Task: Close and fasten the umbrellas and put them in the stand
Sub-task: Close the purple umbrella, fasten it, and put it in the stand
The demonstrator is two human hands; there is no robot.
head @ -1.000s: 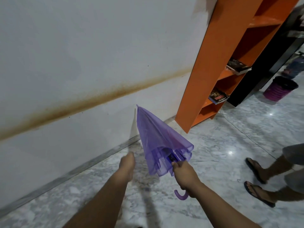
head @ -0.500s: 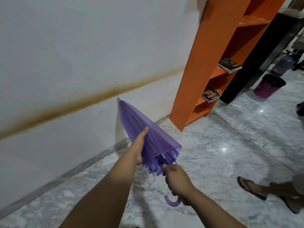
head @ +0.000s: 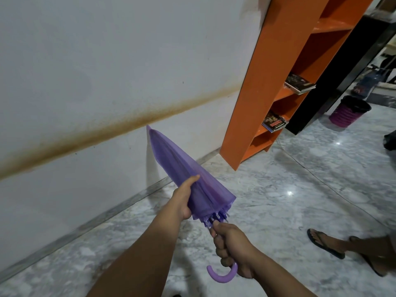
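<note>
Purple umbrella [head: 184, 181]; orange shelf [head: 276, 67]; seemingly marbled floor [head: 278, 206].

Home interior, marble floor [head: 278, 200], orange bookshelf [head: 267, 82], stained wall [head: 107, 61]

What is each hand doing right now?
Left hand: wrapped around the purple umbrella's folded canopy.
Right hand: gripping the umbrella's handle.

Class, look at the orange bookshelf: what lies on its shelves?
The orange bookshelf holds books on one shelf and a stack lower. Its side panel hides the shelves' inner parts.
</note>
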